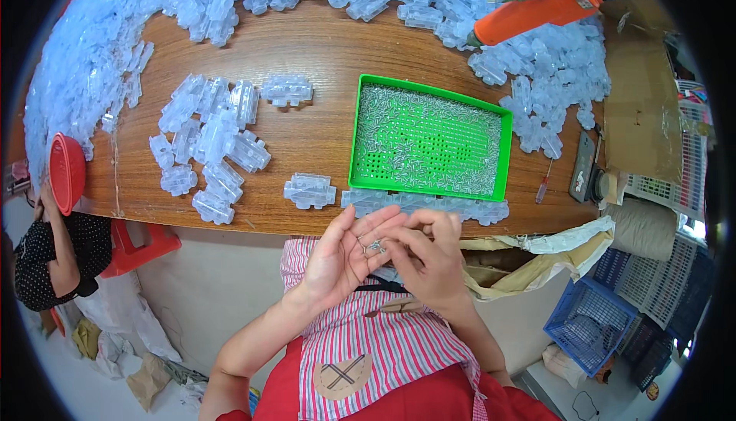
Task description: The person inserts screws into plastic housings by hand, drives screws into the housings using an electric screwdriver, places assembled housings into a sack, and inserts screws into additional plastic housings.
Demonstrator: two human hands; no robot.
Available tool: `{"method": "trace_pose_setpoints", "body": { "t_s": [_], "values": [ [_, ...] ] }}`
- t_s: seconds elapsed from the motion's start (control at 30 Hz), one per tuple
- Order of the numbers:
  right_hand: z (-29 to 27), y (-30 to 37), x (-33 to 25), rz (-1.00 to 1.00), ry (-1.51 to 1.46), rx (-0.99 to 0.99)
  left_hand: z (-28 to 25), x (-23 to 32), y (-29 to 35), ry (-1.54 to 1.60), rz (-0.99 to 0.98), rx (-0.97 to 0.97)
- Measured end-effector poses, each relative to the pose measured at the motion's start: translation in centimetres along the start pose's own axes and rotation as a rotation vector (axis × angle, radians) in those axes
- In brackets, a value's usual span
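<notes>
My left hand (337, 260) is turned palm up in front of the table edge, fingers stretched and slightly cupped. Several small silvery screws (373, 246) lie on its fingers. Over them my right hand (431, 256) bends in, thumb and fingertips pinched at the screws; how many it grips is hidden. Just beyond the hands is a green perforated tray (507, 156) with many loose screws spread in it. A row of clear plastic housings (483, 211) lines the tray's near side, and a single clear housing (310, 190) sits left of that row.
A loose group of clear housings (218, 133) lies left of the tray, with a large heap (84, 60) around the far side. An orange electric screwdriver (540, 7) hangs at upper right. A small screwdriver (543, 185) and phone (583, 164) lie right. Another person (61, 252) holds a red basin (67, 174).
</notes>
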State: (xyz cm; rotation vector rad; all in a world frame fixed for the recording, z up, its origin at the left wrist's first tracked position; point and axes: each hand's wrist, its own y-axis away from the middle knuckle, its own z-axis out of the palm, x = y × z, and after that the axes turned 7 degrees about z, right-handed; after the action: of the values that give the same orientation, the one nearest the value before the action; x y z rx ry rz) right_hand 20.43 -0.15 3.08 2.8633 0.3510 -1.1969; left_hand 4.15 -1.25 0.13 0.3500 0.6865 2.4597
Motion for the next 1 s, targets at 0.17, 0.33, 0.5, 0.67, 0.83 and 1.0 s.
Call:
{"method": "trace_pose_setpoints", "body": {
  "t_s": [0.17, 0.33, 0.5, 0.67, 0.83, 1.0],
  "values": [
    [0.1, 0.0, 0.3, -0.143, 0.13, -0.025, 0.0, 0.1, -0.2, -0.057, -0.022, -0.037],
    [0.3, -0.1, -0.1, -0.259, 0.268, -0.018, 0.5, 0.2, -0.1, 0.014, 0.022, 0.019],
    [0.9, -0.1, 0.6, -0.212, 0.178, 0.001, -0.1, 0.5, -0.1, 0.036, 0.026, -0.079],
    [1.1, -0.2, 1.4, -0.053, -0.12, 0.145, 0.4, 0.1, 0.1, -0.254, 0.059, 0.066],
    [1.3, 0.2, 1.4, 0.022, -0.155, 0.103, -0.9, -0.2, 0.5, -0.432, 0.023, 0.086],
    [0.5, 0.4, 1.1, 0.086, -0.145, 0.062, -0.5, -1.0, 0.6, -0.517, 0.082, 0.153]
  ]
}}
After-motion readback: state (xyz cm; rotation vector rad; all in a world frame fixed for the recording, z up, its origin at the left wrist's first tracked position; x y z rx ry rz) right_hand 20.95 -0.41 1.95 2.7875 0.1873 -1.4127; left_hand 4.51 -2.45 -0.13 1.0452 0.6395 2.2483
